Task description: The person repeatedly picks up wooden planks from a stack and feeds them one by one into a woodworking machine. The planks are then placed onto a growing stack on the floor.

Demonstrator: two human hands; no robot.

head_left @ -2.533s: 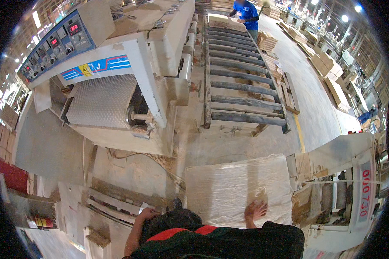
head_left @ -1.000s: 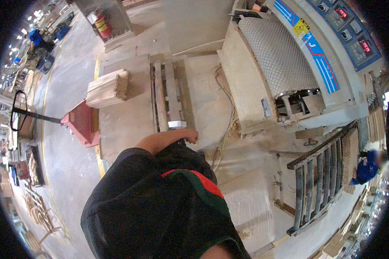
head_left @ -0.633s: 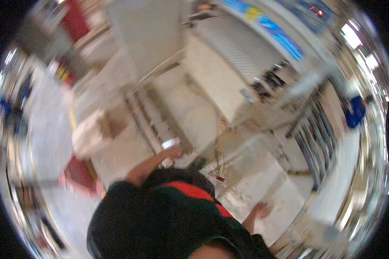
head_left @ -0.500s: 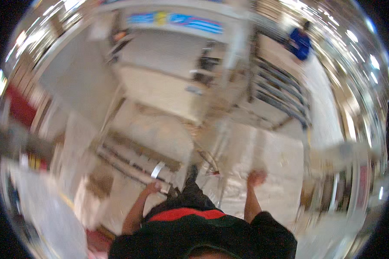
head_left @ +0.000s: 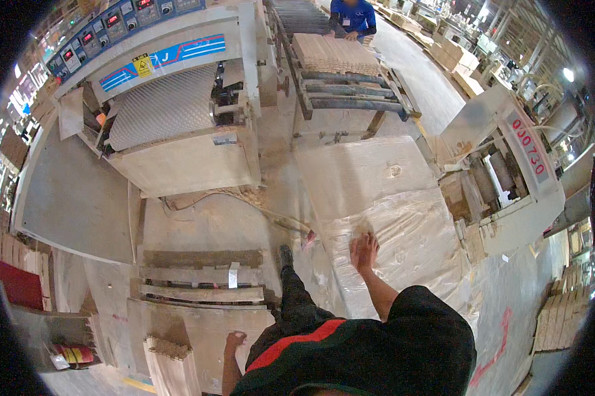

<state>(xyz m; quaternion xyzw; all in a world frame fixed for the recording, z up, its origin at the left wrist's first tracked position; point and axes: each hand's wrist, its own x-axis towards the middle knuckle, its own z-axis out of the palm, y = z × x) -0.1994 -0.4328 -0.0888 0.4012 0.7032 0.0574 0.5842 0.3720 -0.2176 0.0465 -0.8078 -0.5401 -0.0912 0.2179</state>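
One roller conveyor (head_left: 355, 103) beyond plastic-covered surface (head_left: 350, 175) — right hand (head_left: 364, 251) splayed on it; left hand (head_left: 235, 339) — cannot tell if closed.

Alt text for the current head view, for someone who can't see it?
A person's right hand appears to rest on a pale, film-covered surface; the left hand hangs low, near wooden strips. Ahead stand a machine with a textured belt and, further right, a roller conveyor carrying wood, with a co-worker in blue beside it.
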